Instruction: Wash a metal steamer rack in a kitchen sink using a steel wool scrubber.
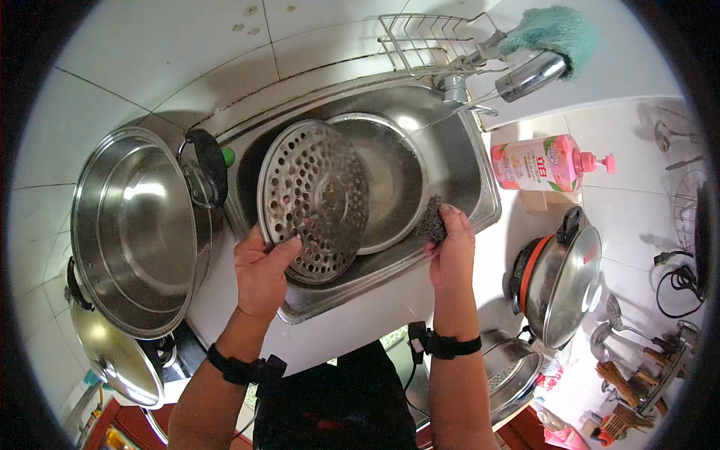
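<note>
My left hand [261,273] grips the near-left rim of a round perforated metal steamer plate [332,194], thumb on top, and holds it tilted over the sink. Between the fingers of my right hand [454,239] is a grey steel wool scourer [432,220], held apart from the plate at the sink's near right side. Below the plate a round metal basin [394,169] sits in the stainless steel sink [475,194], partly covered by the plate. A thin stream of water [436,120] runs from the faucet head [531,76] into the basin.
A large steel pot [149,225] stands left of the sink, beside a lidded pan [121,354]. To the right are a pink pump bottle [537,163], an electric pot with lid [568,287] and stacked steel pots [509,365]. A wire rack [430,42] hangs behind the faucet.
</note>
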Tool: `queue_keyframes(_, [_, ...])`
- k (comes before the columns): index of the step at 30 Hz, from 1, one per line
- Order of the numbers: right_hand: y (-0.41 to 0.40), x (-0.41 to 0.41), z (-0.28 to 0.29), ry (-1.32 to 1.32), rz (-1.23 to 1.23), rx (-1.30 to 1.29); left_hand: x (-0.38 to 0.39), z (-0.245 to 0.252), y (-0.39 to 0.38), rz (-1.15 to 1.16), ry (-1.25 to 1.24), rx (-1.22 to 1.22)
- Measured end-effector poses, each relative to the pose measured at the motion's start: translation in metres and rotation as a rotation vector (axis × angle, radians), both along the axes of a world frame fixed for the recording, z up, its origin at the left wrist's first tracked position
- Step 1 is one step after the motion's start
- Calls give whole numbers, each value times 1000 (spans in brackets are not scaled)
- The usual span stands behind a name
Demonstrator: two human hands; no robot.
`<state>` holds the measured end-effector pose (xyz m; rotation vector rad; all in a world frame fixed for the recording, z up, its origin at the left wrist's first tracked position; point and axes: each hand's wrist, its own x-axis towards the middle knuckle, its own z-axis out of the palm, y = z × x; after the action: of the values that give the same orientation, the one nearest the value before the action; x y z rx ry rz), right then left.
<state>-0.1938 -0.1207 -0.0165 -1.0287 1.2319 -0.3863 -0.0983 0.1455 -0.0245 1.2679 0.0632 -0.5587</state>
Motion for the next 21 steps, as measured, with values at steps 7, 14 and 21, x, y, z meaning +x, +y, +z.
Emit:
queue_keyframes(7, [1, 3, 10, 66, 89, -31, 21, 5, -47, -13, -9, 2])
queue_keyframes(14, [-12, 3, 16, 96, 198, -128, 29, -8, -88, -132, 156, -161])
queue_keyframes(21, [-22, 15, 23, 170, 303, -321, 36, -12, -104, -293, 112, -74])
